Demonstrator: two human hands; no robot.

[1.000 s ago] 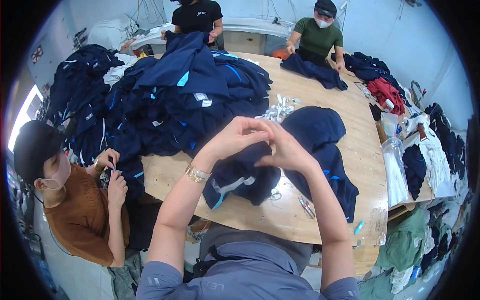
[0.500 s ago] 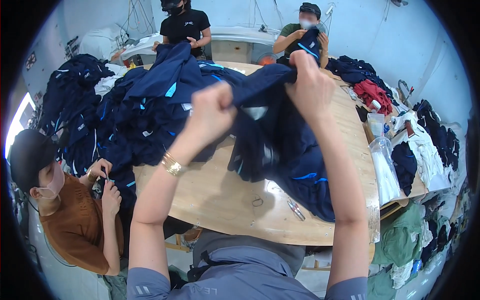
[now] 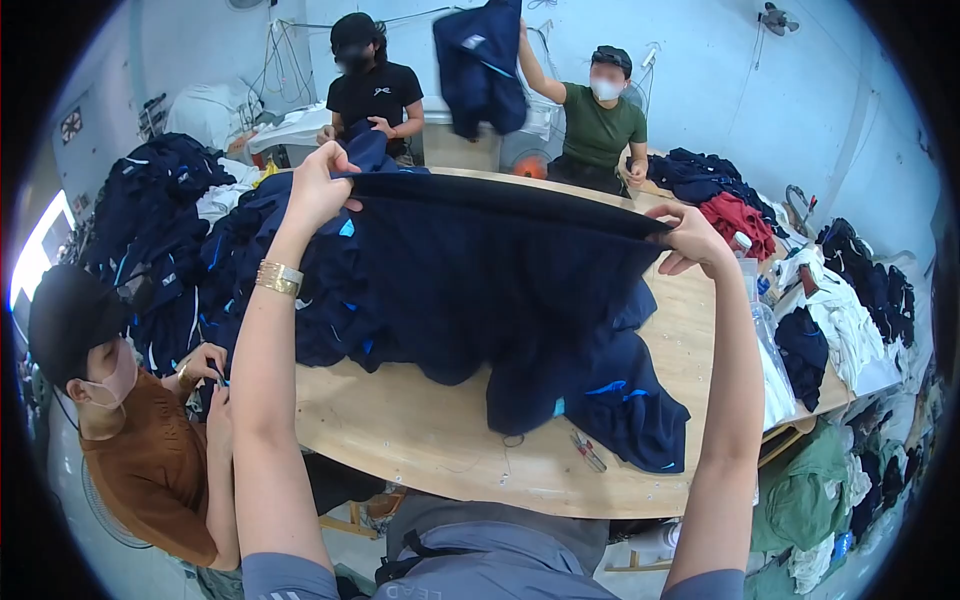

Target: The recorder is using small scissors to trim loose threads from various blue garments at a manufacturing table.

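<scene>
A dark navy garment [image 3: 480,270] hangs stretched wide between my raised hands, its upper edge pulled nearly straight. My left hand [image 3: 322,187] pinches the left end of that edge. At the other end, my right hand [image 3: 690,238] grips the corner between thumb and fingers. Below it, another navy garment with bright blue trim [image 3: 635,415] lies on the wooden table [image 3: 400,440]. A small pair of thread snips [image 3: 588,452] rests near the table's front edge, beside a thin dark loop [image 3: 513,440].
Piled navy garments [image 3: 165,230] cover the left side. A co-worker in brown [image 3: 150,460] sits close on my left; two more stand across the table, one lifting a navy garment [image 3: 482,75]. Red cloth [image 3: 738,225] and white garments [image 3: 835,300] lie at right.
My hands have moved apart, spreading the bunched garment into a wide sheet. Across the table, the co-worker in green has swung a navy garment up and to the left.
</scene>
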